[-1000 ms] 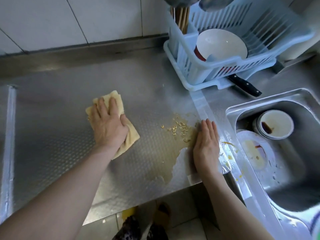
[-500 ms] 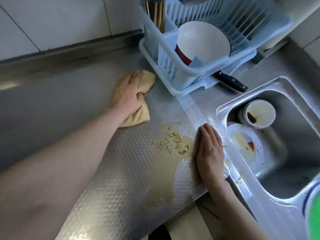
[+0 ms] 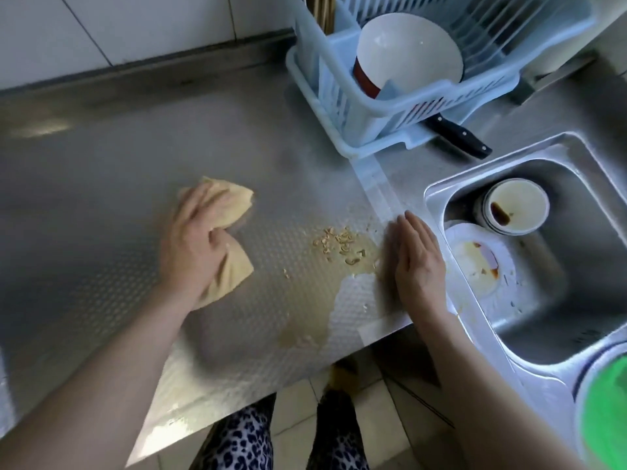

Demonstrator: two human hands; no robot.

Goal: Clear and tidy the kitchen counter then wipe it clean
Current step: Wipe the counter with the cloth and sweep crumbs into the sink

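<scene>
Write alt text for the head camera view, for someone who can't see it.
A person's left hand grips a yellow cloth on a steel counter, near food crumbs and a brownish spill; the right hand rests flat, fingers straight, beside the sink holding dirty dishes.

Cloth point(image 3: 234, 212) mid part hidden under left hand point(image 3: 191, 247), blurred w/ motion. Knife point(image 3: 458, 137) blade hidden under dish rack point(image 3: 325, 93). Green thing point(image 3: 607, 425) cut off at right edge, can't tell what. Rack top cropped.
</scene>
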